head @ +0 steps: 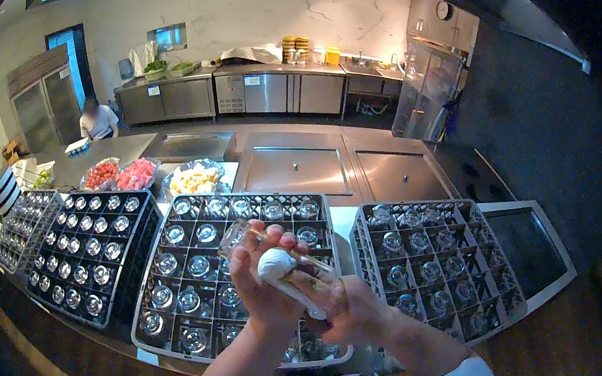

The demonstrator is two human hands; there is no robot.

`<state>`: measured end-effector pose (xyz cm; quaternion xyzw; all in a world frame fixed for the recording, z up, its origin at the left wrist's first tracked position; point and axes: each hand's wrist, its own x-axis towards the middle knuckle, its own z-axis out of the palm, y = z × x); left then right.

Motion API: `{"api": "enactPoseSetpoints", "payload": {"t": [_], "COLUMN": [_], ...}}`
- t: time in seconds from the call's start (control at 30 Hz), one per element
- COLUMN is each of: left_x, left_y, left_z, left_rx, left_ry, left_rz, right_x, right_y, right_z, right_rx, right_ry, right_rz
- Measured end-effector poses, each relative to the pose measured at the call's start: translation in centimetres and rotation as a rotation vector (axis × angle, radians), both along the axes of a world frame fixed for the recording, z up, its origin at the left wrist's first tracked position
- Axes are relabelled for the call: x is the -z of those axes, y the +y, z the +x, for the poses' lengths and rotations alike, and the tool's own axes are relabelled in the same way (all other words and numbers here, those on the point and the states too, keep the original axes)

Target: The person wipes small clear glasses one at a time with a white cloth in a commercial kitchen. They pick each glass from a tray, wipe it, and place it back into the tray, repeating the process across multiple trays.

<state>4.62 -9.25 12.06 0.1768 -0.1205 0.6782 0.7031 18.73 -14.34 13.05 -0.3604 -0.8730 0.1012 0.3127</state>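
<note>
Above a grey glass rack, my left hand holds a clear drinking glass tilted, its one end showing past the fingers. A white cloth is bunched against the glass between my hands. My right hand grips the cloth from the right side; its fingertips are partly hidden. Under my hands, the rack's compartments hold several upturned glasses. Some compartments lie hidden behind my hands and forearms.
To the right stands another grey glass rack; a black rack and a further rack stand left. Behind them are bowls of yellow fruit, pink fruit and red fruit. Across the steel counter, a person is at far left.
</note>
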Motion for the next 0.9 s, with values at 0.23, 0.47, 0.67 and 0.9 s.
{"api": "enactPoseSetpoints", "payload": {"t": [0.23, 0.47, 0.67, 0.9], "left_x": [0.9, 1.5, 0.6, -3.0], "left_y": [0.3, 0.0, 0.4, -0.5], "left_z": [-2.7, -2.7, -1.5, -3.7], "left_rx": [0.000, -0.120, -0.099, -0.194], "left_ry": [0.142, 0.238, 0.035, 0.221], "left_rz": [0.081, -0.004, 0.047, 0.290], "right_x": [4.1, 0.8, 0.1, 0.6], "right_y": [-0.9, -0.6, 2.6, 4.6], "right_z": [2.1, 1.1, -2.3, -3.1], "right_rx": [-0.146, -0.061, 0.022, -0.290], "right_ry": [0.046, -0.265, -0.089, 0.163], "right_rz": [0.084, 0.059, 0.217, 0.223]}}
